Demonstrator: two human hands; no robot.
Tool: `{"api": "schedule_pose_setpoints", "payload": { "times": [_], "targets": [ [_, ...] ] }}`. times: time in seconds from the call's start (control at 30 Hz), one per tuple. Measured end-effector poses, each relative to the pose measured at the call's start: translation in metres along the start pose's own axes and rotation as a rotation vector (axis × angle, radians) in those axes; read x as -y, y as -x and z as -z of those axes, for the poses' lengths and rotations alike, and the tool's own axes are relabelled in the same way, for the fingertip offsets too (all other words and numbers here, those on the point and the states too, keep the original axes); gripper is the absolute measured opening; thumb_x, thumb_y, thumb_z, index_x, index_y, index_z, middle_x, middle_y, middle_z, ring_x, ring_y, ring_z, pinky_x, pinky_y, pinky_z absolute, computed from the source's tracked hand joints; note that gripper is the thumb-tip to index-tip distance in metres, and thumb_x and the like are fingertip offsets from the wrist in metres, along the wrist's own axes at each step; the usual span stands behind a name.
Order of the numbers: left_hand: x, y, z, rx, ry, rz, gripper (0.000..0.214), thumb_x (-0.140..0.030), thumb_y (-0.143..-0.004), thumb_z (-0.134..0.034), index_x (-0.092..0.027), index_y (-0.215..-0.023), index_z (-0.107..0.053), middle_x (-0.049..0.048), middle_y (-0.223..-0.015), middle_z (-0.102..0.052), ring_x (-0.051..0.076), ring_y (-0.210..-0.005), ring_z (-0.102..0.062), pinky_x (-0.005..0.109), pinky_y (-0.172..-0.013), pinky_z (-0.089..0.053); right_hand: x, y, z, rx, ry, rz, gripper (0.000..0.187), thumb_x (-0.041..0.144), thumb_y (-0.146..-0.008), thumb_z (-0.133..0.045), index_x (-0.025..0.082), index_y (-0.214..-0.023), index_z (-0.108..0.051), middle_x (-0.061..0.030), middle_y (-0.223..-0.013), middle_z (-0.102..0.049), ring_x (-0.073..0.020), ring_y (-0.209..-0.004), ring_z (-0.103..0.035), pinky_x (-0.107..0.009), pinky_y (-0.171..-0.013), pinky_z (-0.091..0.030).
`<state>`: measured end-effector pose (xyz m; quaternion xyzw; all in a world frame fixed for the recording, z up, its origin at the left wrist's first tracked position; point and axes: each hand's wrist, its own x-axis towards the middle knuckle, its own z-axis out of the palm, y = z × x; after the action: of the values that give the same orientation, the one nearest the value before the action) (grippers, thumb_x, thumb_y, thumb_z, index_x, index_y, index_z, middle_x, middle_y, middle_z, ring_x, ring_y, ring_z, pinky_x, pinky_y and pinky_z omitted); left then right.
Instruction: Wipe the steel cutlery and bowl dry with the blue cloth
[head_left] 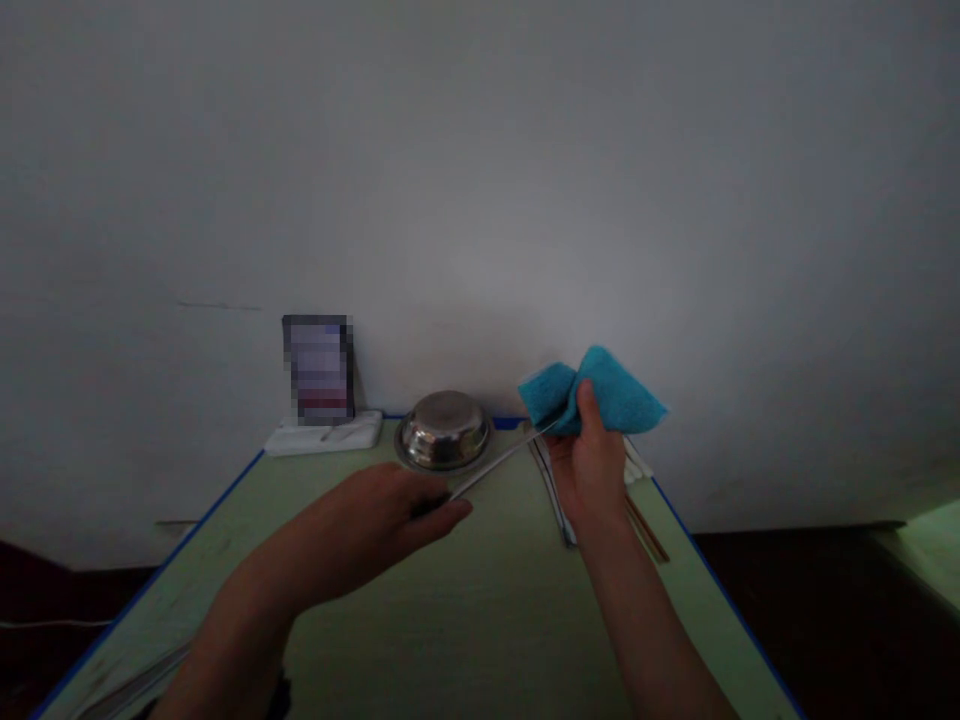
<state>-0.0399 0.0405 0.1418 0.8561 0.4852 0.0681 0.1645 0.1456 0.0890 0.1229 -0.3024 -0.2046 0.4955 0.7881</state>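
My left hand (390, 515) is closed on one end of a long, thin metal utensil (495, 462), which slants up to the right. A turquoise cloth (619, 395) is gripped in my right hand (592, 460), its thumb pressed on top. The utensil's far end goes into the fold of the cloth, so its head is hidden and its kind cannot be told. Behind my left hand, a shiny steel bowl (446, 430) sits upside down near the wall. Beside my right wrist lie slim metal utensils (553, 490) and brown chopsticks (649, 530).
A blurred upright screen (321, 370) stands on a white base (322, 435) at the back left. The green table (465, 620) has blue edges and meets a pale wall (480, 200). Metal utensils (135, 685) lie at the lower left.
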Motion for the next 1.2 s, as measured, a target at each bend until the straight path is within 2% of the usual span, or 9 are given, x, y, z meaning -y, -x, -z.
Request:
{"api": "schedule_pose_setpoints", "payload": {
  "times": [0.23,0.47,0.63,0.8,0.93,1.03,1.13,1.2],
  "targets": [
    [0.002,0.001,0.000,-0.034,-0.026,0.057,0.048,-0.054,-0.086,-0.032,-0.018,-0.065,-0.055,-0.0021,-0.054,-0.052,0.011,-0.049,-0.047,0.023,-0.047,-0.029,-0.015,0.013,-0.003,0.020,0.182,-0.081,0.030,0.037,-0.058,-0.072,0.016,-0.078,-0.062,0.0003,-0.074,-0.066,-0.0117,-0.063,-0.059,-0.025,-0.055,-0.049],
    [-0.002,0.002,0.001,-0.001,0.042,0.010,0.047,-0.053,-0.087,-0.032,-0.017,-0.068,-0.056,-0.0030,-0.055,-0.052,0.010,-0.048,-0.047,0.022,-0.046,-0.030,-0.004,0.004,-0.001,0.072,0.109,-0.042,0.027,0.036,-0.061,-0.071,0.018,-0.080,-0.061,0.0041,-0.067,-0.064,-0.0102,-0.060,-0.060,-0.026,-0.059,-0.052],
    [0.001,0.011,0.005,0.023,0.066,0.009,0.045,-0.053,-0.085,-0.036,-0.018,-0.067,-0.056,-0.0029,-0.058,-0.053,0.010,-0.051,-0.049,0.022,-0.049,-0.032,0.014,-0.013,0.007,-0.022,0.020,0.072,0.030,0.030,-0.061,-0.072,0.019,-0.087,-0.062,0.0021,-0.082,-0.068,-0.0097,-0.068,-0.062,-0.024,-0.063,-0.054],
    [0.002,0.013,0.007,0.046,0.123,0.054,0.044,-0.055,-0.083,-0.038,-0.018,-0.067,-0.057,-0.0022,-0.062,-0.052,0.011,-0.054,-0.048,0.022,-0.051,-0.035,0.025,-0.018,0.010,-0.020,0.032,0.059,0.029,0.032,-0.064,-0.071,0.020,-0.088,-0.063,0.0010,-0.085,-0.069,-0.0116,-0.070,-0.063,-0.027,-0.061,-0.055],
    [0.000,0.010,0.010,0.148,0.336,0.148,0.047,-0.053,-0.086,-0.032,-0.017,-0.069,-0.059,-0.0030,-0.056,-0.047,0.010,-0.050,-0.045,0.020,-0.048,-0.037,0.025,-0.014,0.008,0.056,0.004,-0.008,0.022,0.033,-0.067,-0.068,0.022,-0.085,-0.063,0.0036,-0.082,-0.068,-0.0099,-0.067,-0.063,-0.025,-0.060,-0.054],
    [-0.001,0.008,0.010,0.192,0.468,0.190,0.049,-0.050,-0.087,-0.030,-0.017,-0.067,-0.059,-0.0042,-0.051,-0.041,0.009,-0.045,-0.039,0.018,-0.043,-0.034,0.024,-0.008,0.005,0.193,0.004,-0.096,0.020,0.037,-0.071,-0.063,0.022,-0.084,-0.064,0.0024,-0.081,-0.070,-0.0111,-0.068,-0.064,-0.026,-0.061,-0.053],
    [0.002,0.005,0.007,0.184,0.529,0.193,0.049,-0.049,-0.087,-0.031,-0.016,-0.066,-0.059,-0.0038,-0.049,-0.041,0.009,-0.045,-0.040,0.017,-0.043,-0.035,0.024,-0.002,0.004,0.400,-0.018,-0.181,0.031,0.049,-0.077,-0.052,0.025,-0.093,-0.064,-0.0004,-0.090,-0.070,-0.0149,-0.079,-0.065,-0.030,-0.068,-0.052],
    [0.005,0.004,0.004,0.196,0.567,0.193,0.053,-0.050,-0.088,-0.028,-0.015,-0.066,-0.060,-0.0038,-0.046,-0.041,0.008,-0.043,-0.039,0.018,-0.042,-0.034,0.023,-0.001,0.004,0.476,-0.035,-0.220,0.041,0.055,-0.078,-0.044,0.025,-0.098,-0.062,-0.0023,-0.098,-0.069,-0.0172,-0.088,-0.063,-0.033,-0.073,-0.051]
  ]
}}
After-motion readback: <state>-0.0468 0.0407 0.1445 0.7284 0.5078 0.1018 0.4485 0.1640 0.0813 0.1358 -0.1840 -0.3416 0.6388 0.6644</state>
